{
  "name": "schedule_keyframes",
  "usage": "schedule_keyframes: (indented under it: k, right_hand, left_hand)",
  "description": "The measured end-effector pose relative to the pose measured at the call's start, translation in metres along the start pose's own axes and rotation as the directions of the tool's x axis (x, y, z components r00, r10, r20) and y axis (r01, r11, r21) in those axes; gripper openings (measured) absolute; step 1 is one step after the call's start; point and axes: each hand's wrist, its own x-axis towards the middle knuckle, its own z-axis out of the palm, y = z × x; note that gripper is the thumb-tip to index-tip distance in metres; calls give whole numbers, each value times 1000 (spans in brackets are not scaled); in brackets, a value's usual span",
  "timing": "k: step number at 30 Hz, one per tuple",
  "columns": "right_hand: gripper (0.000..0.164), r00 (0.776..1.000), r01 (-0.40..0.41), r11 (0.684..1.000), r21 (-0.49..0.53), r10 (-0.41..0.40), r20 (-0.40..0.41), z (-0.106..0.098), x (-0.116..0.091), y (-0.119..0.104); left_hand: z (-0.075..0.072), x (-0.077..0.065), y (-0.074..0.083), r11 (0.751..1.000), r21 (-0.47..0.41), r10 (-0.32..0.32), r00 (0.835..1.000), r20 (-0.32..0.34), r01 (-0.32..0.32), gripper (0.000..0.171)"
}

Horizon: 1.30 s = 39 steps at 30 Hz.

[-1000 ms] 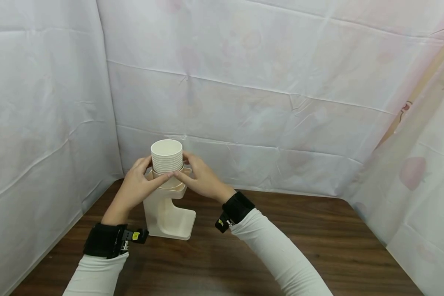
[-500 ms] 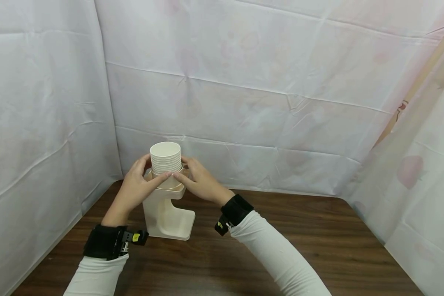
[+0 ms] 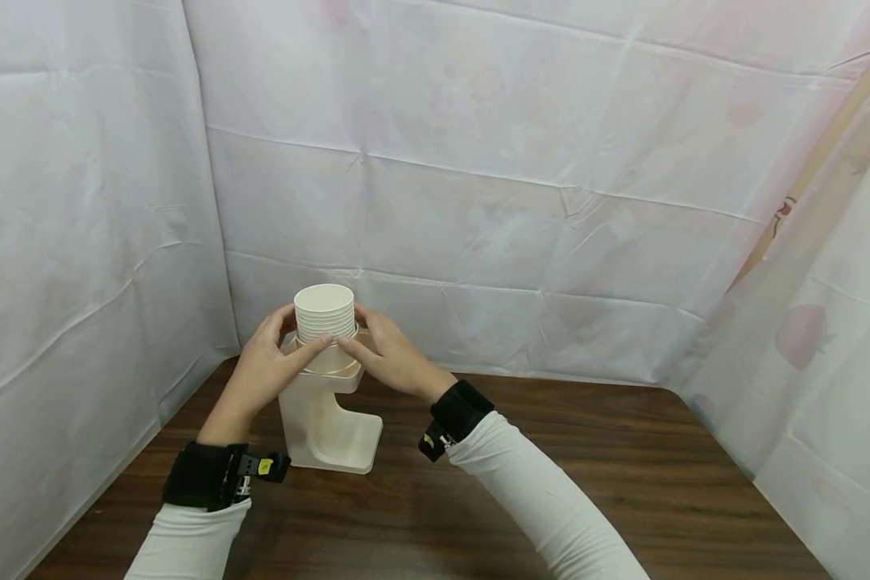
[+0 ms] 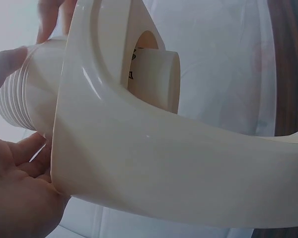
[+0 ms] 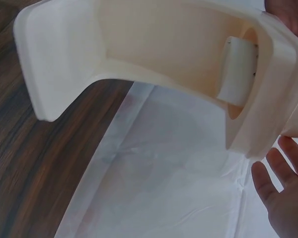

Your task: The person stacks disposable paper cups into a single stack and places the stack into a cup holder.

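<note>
A nested stack of white paper cups (image 3: 325, 314) stands upright in the top of a cream cup dispenser (image 3: 348, 439). My left hand (image 3: 270, 354) grips around the left side of the stack's lower part, and my right hand (image 3: 400, 350) holds its right side. Both thumbs meet at the front, while other fingers go behind and are partly hidden. Below the top ring, a printed cup bottom (image 4: 156, 79) pokes through the round opening in the left wrist view. In the right wrist view, the fingers (image 5: 283, 166) lie against the dispenser's top edge.
The dispenser stands on a dark wood table (image 3: 551, 475), near its back left corner. White cloth sheets (image 3: 478, 201) hang behind and on both sides. Black straps with small cameras (image 3: 206, 471) sit on both wrists.
The cup stack has sunk slightly lower into the dispenser. Both hands keep nearly the same place around it, and the head view has shifted a little.
</note>
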Motion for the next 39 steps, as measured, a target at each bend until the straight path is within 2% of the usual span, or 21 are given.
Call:
schedule_keyframes:
  k: [5,8,14,22,29,36,39]
  right_hand:
    - [63,998,5,978,210,7,-57,1,10,-5]
    - [61,997,-25,962,272,43,-60,1,14,-7]
    - [57,996,-72,960,271,86,-38,0,14,-5]
    - [55,996,-55,964,260,70,-48,0,12,-5]
    - [57,996,-71,959,275,85,-40,3,10,-3]
    - [61,992,-101,974,201,115,-58,3,4,-5]
    - [62,990,-119,971,208,132,-53,5,2,-6]
  left_hand:
    - [-1,2,1,998,-58,11,1000,-21,-12,82]
    - [-1,4,2,996,-84,18,1000,-26,-20,79]
    - [-1,3,2,996,-93,5,1000,-17,-7,78]
    - [-1,2,0,997,-69,-19,1000,-15,18,79]
    - [0,0,-1,999,-42,-14,999,-28,13,79]
    - [0,-2,-2,1000,5,-15,999,-34,15,80]
    - [0,-3,-3,1000,14,-22,999,-29,23,81]
